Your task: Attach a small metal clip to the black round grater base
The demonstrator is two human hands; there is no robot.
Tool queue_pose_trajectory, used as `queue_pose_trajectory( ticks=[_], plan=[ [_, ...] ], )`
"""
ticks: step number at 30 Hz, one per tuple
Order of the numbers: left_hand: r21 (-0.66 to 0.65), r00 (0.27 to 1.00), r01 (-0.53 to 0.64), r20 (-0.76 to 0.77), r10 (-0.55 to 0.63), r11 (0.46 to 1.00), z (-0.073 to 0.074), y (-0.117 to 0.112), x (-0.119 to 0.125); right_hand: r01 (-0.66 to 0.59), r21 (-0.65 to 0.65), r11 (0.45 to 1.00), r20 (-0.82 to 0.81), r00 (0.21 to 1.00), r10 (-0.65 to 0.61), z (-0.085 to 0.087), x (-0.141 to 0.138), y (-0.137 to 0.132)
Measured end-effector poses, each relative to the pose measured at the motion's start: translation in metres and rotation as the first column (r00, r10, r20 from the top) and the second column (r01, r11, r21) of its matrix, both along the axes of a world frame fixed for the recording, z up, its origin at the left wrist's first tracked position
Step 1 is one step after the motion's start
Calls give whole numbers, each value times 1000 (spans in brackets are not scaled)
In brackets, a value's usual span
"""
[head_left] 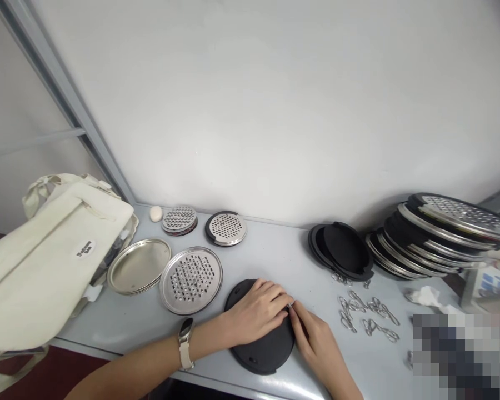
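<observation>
A round black plastic plate [262, 353] with small slots lies near the table's front edge. Across its top rests my left hand [260, 311], its fingers bent over the plate's right side and gripping there. My right hand [312, 333] pinches a small shiny metal piece [290, 304] at that same rim, touching the left fingertips; most of the piece is hidden by the fingers. Several bent wire loops [358, 303] are scattered to the right of my right hand. Left of the plate lies a round metal grater disc [191, 280], partly against a plain metal disc [139, 265].
Two smaller grater discs [226, 228] and a small cream-coloured round object [155, 213] are by the wall. Black plates [345, 250] and a leaning stack of graters [437, 239] stand at right. A cream bag [58, 239] covers the left end. Crumpled white tissue [427, 296] lies at right.
</observation>
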State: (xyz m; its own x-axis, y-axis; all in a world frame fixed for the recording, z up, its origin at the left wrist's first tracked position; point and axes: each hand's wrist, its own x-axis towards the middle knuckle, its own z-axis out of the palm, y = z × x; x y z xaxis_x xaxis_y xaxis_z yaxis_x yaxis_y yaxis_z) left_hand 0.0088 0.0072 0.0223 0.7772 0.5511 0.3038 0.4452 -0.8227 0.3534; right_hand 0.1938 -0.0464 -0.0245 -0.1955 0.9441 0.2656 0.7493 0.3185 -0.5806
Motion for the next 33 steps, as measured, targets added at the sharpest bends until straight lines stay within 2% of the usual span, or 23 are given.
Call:
queue_pose_trajectory(
  ticks=[11,21,29,33],
  plan=[
    [-18,999,15,44,-14,1000,-3,0,0,26,-35,999,32,999,-25,0,-2,2],
    [-57,997,38,76,-34,998,0,1,-1,28,-8,1000,50,998,-28,-3,0,2],
    [-66,996,46,74,-41,997,-2,1,-2,52,-63,997,33,998,-50,0,-1,1],
    [-58,998,19,62,-15,998,-1,1,0,58,-58,997,45,997,-55,1,-1,2]
  ],
)
